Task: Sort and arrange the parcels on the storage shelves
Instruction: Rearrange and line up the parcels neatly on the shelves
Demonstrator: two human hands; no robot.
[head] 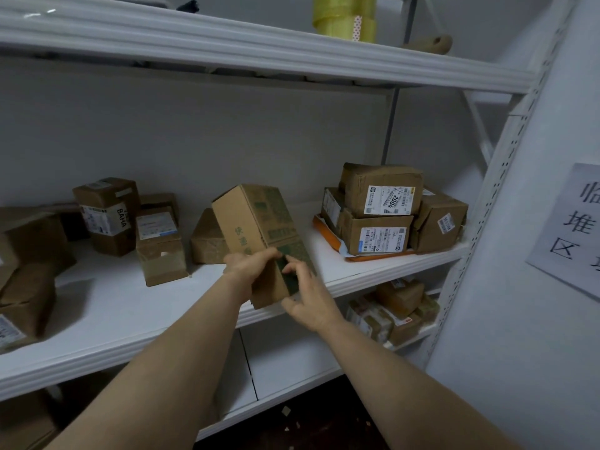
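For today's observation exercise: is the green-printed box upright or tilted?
Tilted. The green-printed box leans leftward, its lower end held by the left hand and right hand.

Grey wall (227, 131) behind white metal shelving (292, 60), paper sign (571, 228) at right, dark floor (308, 427) with scraps below.

Yellow tape rolls (344, 17) stand stacked near a tan handle (431, 43); a printed paper sign (571, 228) hangs on the white wall (519, 319).

Shelf (113, 303) front bare; parcel stack (380, 219) blocks right; blurred boxes (29, 254) seemingly left.
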